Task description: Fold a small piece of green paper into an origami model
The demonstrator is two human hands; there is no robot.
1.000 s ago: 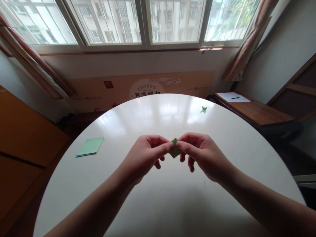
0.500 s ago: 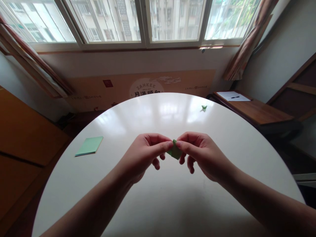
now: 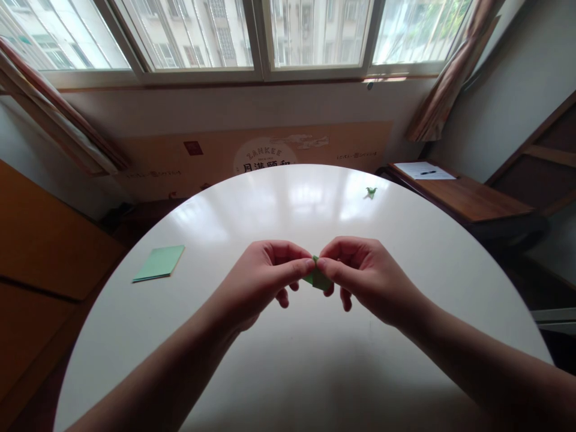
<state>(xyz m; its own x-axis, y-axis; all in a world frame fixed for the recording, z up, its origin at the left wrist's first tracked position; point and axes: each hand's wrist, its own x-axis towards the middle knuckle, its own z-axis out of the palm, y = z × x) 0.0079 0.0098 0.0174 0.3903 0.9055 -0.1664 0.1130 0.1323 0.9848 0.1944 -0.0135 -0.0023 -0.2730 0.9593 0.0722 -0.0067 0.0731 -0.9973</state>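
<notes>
Both hands meet above the middle of a round white table (image 3: 405, 240). A small folded piece of green paper (image 3: 317, 280) hangs between them. My left hand (image 3: 265, 282) pinches its left side with thumb and forefinger. My right hand (image 3: 360, 279) pinches the right side the same way, fingertips nearly touching the left hand's. Most of the paper is hidden by the fingers.
A stack of green paper sheets (image 3: 158, 263) lies at the table's left. A tiny folded green figure (image 3: 371, 192) sits at the far right. Beyond the table stand a printed cardboard panel (image 3: 270, 153) under the window and a wooden side table (image 3: 463, 195) with paper and pen.
The hands have drawn a little closer and the green paper shows less, turned flatter between the fingertips. The view has shifted slightly upward.
</notes>
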